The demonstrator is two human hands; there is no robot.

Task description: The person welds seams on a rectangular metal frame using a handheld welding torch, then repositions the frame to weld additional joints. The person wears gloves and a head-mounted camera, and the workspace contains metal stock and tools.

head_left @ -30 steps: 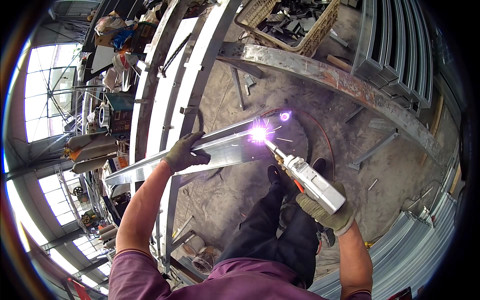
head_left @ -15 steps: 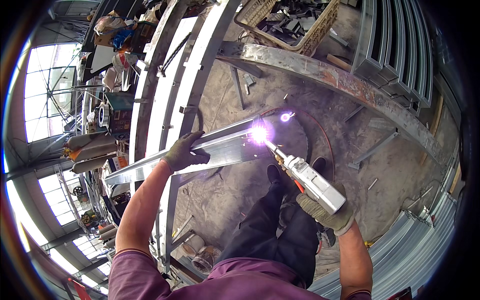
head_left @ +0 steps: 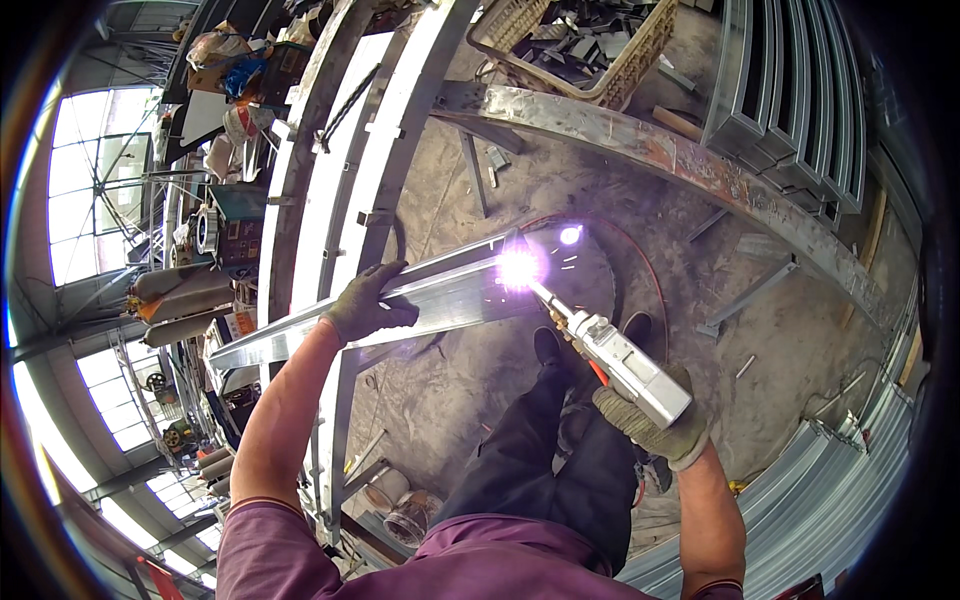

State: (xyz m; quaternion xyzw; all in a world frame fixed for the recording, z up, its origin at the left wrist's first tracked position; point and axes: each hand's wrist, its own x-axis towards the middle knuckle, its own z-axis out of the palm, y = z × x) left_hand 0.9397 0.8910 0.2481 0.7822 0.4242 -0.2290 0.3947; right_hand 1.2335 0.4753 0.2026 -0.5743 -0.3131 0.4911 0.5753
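My left hand (head_left: 368, 305), in a grey-green work glove, grips a long shiny metal channel (head_left: 440, 306) partway along, its fingers over the top edge and its thumb lower down. The channel slants from the lower left up toward the middle. A handheld welding gun (head_left: 632, 368), silver with a thin nozzle, is in my gloved right hand (head_left: 655, 420), which is wrapped round its rear end. The gun's tip points at the channel's right end, where a bright violet-white glow (head_left: 520, 266) throws sparks and hides the joint.
Long steel beams (head_left: 375, 190) stand at left, under the channel. A curved, worn steel beam (head_left: 640, 145) crosses beyond. A plastic crate (head_left: 635, 60) of dark metal pieces is at the back, stacked frames (head_left: 790, 110) at the far right. A red hose (head_left: 650, 262) lies on the floor.
The glow at the gun's tip is a little larger, and more sparks fly to its right. Both hands, the gun and the channel stay practically in place.
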